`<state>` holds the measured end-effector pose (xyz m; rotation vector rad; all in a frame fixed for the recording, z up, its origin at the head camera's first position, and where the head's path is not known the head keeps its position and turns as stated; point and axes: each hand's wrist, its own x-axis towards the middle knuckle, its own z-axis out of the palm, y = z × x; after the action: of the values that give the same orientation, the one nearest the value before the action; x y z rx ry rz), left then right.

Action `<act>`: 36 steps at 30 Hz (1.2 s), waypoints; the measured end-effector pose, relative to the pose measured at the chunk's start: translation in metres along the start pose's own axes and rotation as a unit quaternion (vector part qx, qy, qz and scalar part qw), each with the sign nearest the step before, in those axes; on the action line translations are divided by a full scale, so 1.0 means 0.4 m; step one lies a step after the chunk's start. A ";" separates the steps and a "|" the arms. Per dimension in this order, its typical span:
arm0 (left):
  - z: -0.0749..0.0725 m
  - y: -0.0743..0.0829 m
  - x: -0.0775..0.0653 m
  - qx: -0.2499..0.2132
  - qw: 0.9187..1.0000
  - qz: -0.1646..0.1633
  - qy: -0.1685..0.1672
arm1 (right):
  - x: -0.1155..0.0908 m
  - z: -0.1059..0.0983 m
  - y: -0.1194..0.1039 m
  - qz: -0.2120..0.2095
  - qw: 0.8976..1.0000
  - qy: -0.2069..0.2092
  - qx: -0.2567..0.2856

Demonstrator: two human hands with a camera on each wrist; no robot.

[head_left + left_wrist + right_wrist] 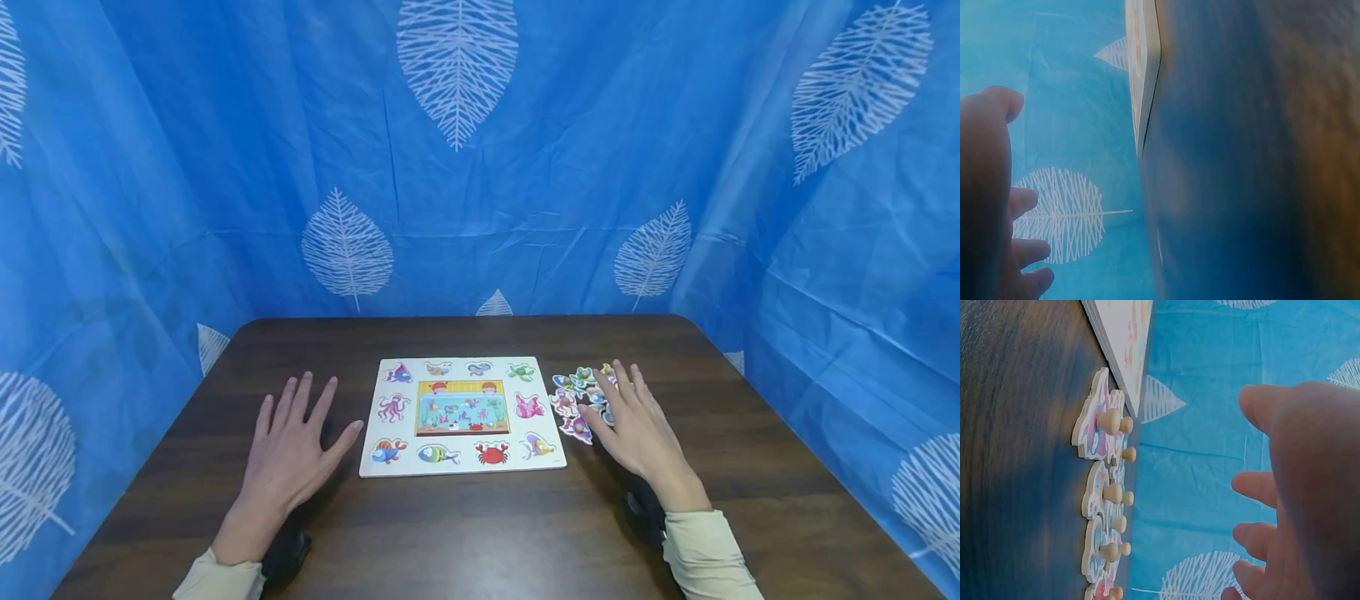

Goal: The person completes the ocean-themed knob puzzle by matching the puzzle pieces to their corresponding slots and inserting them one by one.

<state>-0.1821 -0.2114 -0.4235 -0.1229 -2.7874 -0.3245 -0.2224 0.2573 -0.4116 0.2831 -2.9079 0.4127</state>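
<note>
A white wooden puzzle board (462, 472) with sea-animal pictures lies flat on the table, an aquarium scene in its middle. To its right is a cluster of loose puzzle pieces (576, 428), each bearing a wooden knob (1109, 421) in the right wrist view. My left hand (288, 454) is to the left of the board, fingers spread and holding nothing. Over the cluster hovers my right hand (641, 433), its fingers extended and apart from the pieces in the right wrist view; it covers part of them in the head view.
The dark brown wooden table (465, 542) has rounded far corners. Behind it and at both sides hangs a blue curtain (555, 167) with white leaf prints. Both wrists carry black straps, with a dark device (287, 557) under the left one.
</note>
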 end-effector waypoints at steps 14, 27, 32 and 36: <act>0.003 0.014 0.006 -0.024 0.999 -0.012 -0.032 | 0.006 0.008 0.000 -0.038 0.998 0.045 -0.020; 0.016 0.031 0.000 -0.065 0.994 -0.018 -0.086 | 0.016 0.035 -0.001 -0.055 0.997 0.049 0.006; 0.020 0.037 0.002 -0.078 0.993 -0.019 -0.083 | 0.018 0.036 -0.003 -0.042 0.999 0.024 0.014; 0.029 0.040 0.005 -0.092 0.991 -0.024 -0.091 | 0.021 0.042 -0.001 -0.035 0.999 0.005 0.022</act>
<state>-0.1856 -0.1930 -0.4301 -0.1348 -2.9388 -0.6113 -0.2333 0.2508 -0.4256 0.3875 -2.8715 0.4653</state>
